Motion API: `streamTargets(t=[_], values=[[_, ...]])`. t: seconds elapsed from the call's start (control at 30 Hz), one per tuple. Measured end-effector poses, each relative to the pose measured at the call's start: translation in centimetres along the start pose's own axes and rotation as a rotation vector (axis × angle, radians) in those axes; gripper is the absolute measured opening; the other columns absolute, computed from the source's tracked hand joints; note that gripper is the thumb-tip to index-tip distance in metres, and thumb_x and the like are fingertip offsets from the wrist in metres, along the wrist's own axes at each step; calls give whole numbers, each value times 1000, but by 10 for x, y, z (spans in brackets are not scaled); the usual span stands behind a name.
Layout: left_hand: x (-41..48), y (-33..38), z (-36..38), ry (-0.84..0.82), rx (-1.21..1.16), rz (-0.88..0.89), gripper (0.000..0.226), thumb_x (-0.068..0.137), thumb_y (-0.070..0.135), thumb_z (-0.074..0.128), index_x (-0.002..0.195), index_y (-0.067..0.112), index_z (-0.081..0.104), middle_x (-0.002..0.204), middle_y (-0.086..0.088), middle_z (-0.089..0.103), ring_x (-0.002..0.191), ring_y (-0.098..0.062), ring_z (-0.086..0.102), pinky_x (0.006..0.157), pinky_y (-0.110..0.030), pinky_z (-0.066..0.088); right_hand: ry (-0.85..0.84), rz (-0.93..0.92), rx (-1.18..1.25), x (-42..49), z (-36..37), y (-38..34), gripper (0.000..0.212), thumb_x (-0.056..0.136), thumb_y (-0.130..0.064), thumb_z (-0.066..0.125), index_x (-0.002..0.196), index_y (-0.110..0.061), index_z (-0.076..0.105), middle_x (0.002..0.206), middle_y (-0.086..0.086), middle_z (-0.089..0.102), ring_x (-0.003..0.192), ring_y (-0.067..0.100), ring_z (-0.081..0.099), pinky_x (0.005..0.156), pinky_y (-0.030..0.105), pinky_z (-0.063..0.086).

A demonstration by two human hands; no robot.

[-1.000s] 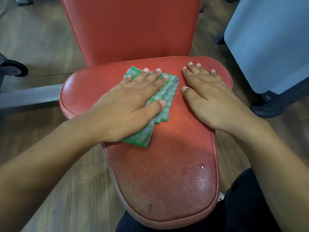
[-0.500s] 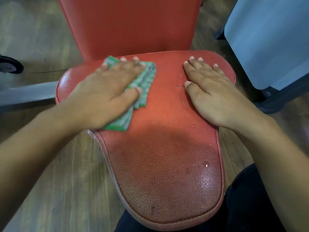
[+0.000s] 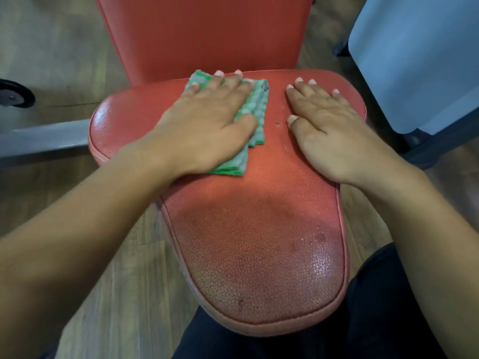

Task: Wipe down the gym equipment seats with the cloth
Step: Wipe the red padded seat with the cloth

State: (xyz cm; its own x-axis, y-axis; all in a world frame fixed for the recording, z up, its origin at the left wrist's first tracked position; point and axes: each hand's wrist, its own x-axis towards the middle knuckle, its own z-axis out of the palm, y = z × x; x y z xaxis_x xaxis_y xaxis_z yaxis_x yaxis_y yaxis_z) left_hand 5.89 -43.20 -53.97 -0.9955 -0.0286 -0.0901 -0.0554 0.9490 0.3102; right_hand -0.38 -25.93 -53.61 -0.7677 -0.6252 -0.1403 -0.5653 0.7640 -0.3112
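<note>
Left hand (image 3: 207, 125) is lying flat on the cloth (image 3: 255, 107), fingers straight and spread. It is pressing the fabric onto the seat (image 3: 259, 242) rather than clutching it, and nothing is curling round the fabric. The cloth, green-checked and folded into a pad, is sitting on the wide rear part of the seat, left of centre. Its far edge is reaching close to the foot of the backrest (image 3: 202, 35), and its right and near edges are showing from under the palm.

Right hand (image 3: 331, 136) is resting palm-down on the bare right rear of the seat, fingers straight, holding nothing, apparently steadying the seat. Between the two hands a small dark speck (image 3: 276, 123) is showing on the red surface, just beside the cloth's right edge. The narrow near end of the seat is looking mottled, with darker blotches and a few pale dots.

Judging by this, the wiping of this seat is under way along the rear strip, with the front part probably not yet done. The next move is calling for flat, even pressure, so that the folded cloth is sliding with the palm and not bunching or slipping out. A sweep rightwards would be taking in the speck, and the right hand would be needing to lift clear for it. Strokes toward the near end are waiting after that, where the blotches may be needing firmer rubbing.
</note>
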Motion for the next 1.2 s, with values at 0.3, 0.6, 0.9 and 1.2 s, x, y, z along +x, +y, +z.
streamTargets(t=[0.3, 0.6, 0.9, 1.2], values=[[-26, -32, -11, 5, -24, 10, 79, 77, 58, 12, 152, 32, 10, 159, 12, 4, 140, 5, -2, 107, -12, -9, 11, -17, 56, -1, -1, 4, 53, 103, -27, 25, 154, -19, 13, 161, -3, 2, 146, 5, -3, 112, 19, -9], [-33, -22, -8, -43, -82, 103, 78, 76, 58, 14, 151, 37, 8, 157, 18, 0, 141, 6, -7, 104, -5, -13, 39, 35, 78, 0, -11, 24, 51, 103, -25, 29, 153, -17, 19, 161, -1, 8, 147, 7, 1, 111, 19, -6], [-21, 12, 6, -30, -29, 227, 76, 79, 57, 12, 152, 34, 8, 158, 15, -1, 143, 1, -7, 112, -18, -11, 18, 28, 45, 0, -11, 26, 53, 103, -24, 29, 153, -15, 15, 161, 1, 5, 147, 9, -1, 110, 19, -7], [4, 3, 1, -15, 12, -3, 76, 80, 48, 17, 153, 27, 10, 161, 5, 2, 147, -10, -2, 116, -29, -3, 22, 29, 17, -1, -10, 22, 53, 103, -25, 26, 153, -15, 13, 161, 1, 4, 147, 9, -2, 113, 22, -7]])
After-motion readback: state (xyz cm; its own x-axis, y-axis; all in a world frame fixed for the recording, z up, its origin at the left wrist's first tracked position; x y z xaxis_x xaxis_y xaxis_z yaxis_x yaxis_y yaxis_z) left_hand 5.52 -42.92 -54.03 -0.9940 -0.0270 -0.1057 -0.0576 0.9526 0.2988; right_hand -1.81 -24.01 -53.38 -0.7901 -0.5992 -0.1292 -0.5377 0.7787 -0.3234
